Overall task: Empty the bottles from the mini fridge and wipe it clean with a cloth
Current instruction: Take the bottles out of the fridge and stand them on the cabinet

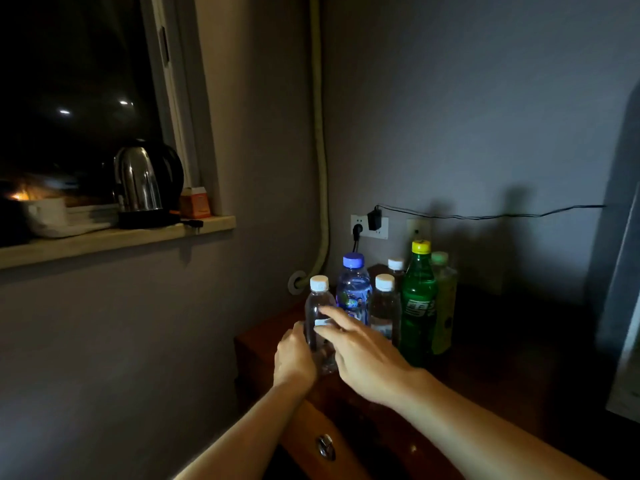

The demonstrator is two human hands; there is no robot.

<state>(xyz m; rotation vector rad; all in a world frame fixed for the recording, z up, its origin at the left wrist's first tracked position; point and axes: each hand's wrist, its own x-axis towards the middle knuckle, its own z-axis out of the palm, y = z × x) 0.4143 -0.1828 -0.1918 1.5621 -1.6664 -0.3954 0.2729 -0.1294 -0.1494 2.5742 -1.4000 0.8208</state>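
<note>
Several bottles stand on a dark wooden cabinet top (485,341) in a dim corner. A clear bottle with a white cap (319,306) stands at the front left; my left hand (294,358) grips its lower body from the left. My right hand (360,355) has straight fingers touching the same bottle's label from the right. Behind it are a blue-capped bottle (353,289), another clear white-capped bottle (384,306), a green bottle with a yellow cap (419,306) and a pale yellow-green bottle (445,306). No fridge or cloth is in view.
A drawer with a metal pull (326,446) sits below the cabinet top. Wall sockets with a plug and charger (369,225) lie behind the bottles, a cable running right. A steel kettle (145,181), a cup (46,211) and an orange box (195,201) stand on the window sill at left.
</note>
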